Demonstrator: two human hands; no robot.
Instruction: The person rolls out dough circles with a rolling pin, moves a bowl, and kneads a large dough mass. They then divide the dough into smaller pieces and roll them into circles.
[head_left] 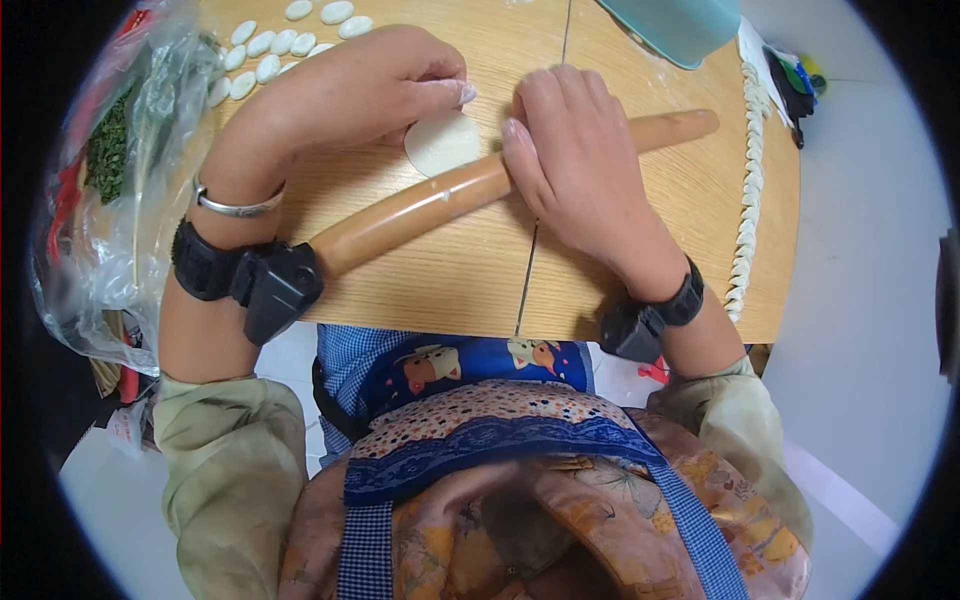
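A long wooden rolling pin [415,212] lies slanted across the wooden table. My right hand [580,160] is wrapped over it right of its middle, fingers curled over the far side. Just beyond the pin is a thin, round dough wrapper [443,147], pale and flat on the table. My left hand [405,85] is bent inward and pinches the wrapper's far left edge between thumb and fingers; part of that grip is hidden. Small flattened dough pieces [262,43] lie to the left of my left hand.
A row of folded dough pieces [750,190] lines the table's right edge. A light blue basin [675,25] stands at the far right. Clear plastic bags [150,210] with chopped greens [108,150] sit at the left. A seam crosses the table [450,290].
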